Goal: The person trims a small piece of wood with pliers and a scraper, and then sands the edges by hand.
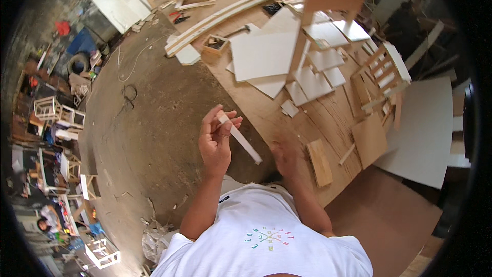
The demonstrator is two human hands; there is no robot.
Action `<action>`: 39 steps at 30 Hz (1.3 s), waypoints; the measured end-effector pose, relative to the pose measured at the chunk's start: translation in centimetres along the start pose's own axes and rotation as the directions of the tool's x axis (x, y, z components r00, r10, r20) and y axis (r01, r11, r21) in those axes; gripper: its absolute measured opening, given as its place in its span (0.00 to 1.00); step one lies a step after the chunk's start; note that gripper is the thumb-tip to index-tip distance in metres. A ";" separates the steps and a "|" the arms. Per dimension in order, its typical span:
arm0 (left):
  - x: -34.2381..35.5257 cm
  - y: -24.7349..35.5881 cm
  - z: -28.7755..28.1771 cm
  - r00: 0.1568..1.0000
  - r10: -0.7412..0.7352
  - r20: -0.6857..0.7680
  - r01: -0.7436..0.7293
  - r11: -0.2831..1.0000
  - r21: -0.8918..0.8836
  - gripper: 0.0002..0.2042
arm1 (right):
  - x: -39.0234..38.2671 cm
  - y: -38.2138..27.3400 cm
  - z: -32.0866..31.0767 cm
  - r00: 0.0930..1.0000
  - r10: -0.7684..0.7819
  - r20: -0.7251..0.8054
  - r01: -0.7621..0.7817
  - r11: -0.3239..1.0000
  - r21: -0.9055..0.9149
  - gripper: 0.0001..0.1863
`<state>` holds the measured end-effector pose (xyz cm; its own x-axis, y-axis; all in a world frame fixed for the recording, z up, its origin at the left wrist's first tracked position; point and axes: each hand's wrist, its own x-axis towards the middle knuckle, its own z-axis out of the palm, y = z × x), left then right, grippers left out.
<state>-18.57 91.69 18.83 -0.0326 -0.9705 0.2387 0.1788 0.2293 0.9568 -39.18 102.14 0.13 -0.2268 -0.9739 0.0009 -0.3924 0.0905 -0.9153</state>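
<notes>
My left hand is raised in front of my chest, beside the edge of the wooden workbench. Between its thumb and fingers it pinches one end of a thin pale wooden strip, which slants down to the right. Smeared by motion, my right hand is at the near edge of the bench, apart from the strip; its fingers cannot be made out. Closest to it lies a short wooden block. Farther right are a thin stick and a square brown board.
White panels overlap on the bench, with an upright wooden frame over them. A hammer, a small wooden box, long strips and a slatted piece lie around. Small chair frames stand far left.
</notes>
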 end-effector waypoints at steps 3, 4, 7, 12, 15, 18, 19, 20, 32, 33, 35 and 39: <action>2.3 0.8 -5.4 0.982 -0.038 -0.184 0.029 0.998 -0.055 0.22 | 3.8 -9.5 5.3 0.974 -0.166 0.155 0.103 0.931 0.350 0.29; 3.4 0.8 -7.9 0.970 -0.026 -0.243 0.013 0.999 -0.053 0.20 | 5.0 -10.8 7.1 0.961 -0.180 0.212 0.077 0.903 0.422 0.29; 6.4 1.3 -17.1 0.896 -0.011 -0.443 -0.006 0.999 -0.036 0.20 | 8.1 -14.6 12.4 0.912 -0.128 0.389 -0.105 0.845 0.525 0.32; 10.0 0.8 -33.3 0.746 -0.012 -0.666 -0.117 0.982 -0.148 0.22 | 11.8 -20.5 23.3 0.895 -0.166 0.414 -0.161 0.746 0.646 0.27; 11.1 1.2 -40.2 0.689 -0.113 -0.716 -0.020 0.984 -0.175 0.23 | 14.7 -23.2 29.9 0.940 -0.147 0.307 -0.098 0.748 0.656 0.22; 11.3 0.6 -44.9 0.660 -0.073 -0.748 -0.039 0.991 -0.131 0.22 | 17.5 -25.8 35.0 0.974 -0.055 0.219 -0.112 0.726 0.678 0.21; 11.3 0.2 -46.5 0.673 -0.035 -0.739 -0.066 0.992 -0.107 0.21 | 18.5 -26.5 36.5 0.976 -0.031 0.214 -0.124 0.732 0.670 0.21; 11.5 -0.3 -47.7 0.670 -0.059 -0.740 -0.059 0.989 -0.132 0.21 | 19.6 -27.0 37.7 0.973 -0.020 0.231 -0.144 0.731 0.667 0.22; 26.0 -8.9 -65.3 0.617 -0.395 -0.681 0.015 0.870 -0.492 0.23 | 37.4 -28.7 56.0 0.933 0.037 0.357 -0.301 0.621 0.723 0.24; 28.5 -9.0 -66.7 0.627 -0.390 -0.674 0.021 0.874 -0.486 0.23 | 39.9 -29.3 58.1 0.933 0.024 0.359 -0.299 0.607 0.736 0.24; 33.6 -9.0 -69.1 0.638 -0.348 -0.687 0.067 0.914 -0.400 0.24 | 45.2 -30.8 62.0 0.941 -0.009 0.339 -0.270 0.586 0.764 0.23; 42.6 -8.9 -74.3 0.660 -0.219 -0.719 0.128 0.975 -0.180 0.24 | 54.4 -35.3 68.8 0.964 -0.078 0.256 -0.135 0.685 0.716 0.22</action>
<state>51.49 42.84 8.15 0.6465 -0.7435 -0.1713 0.3471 0.0867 0.9338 23.65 31.64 4.79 0.0402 -0.9987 -0.0309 0.4003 0.0445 -0.9153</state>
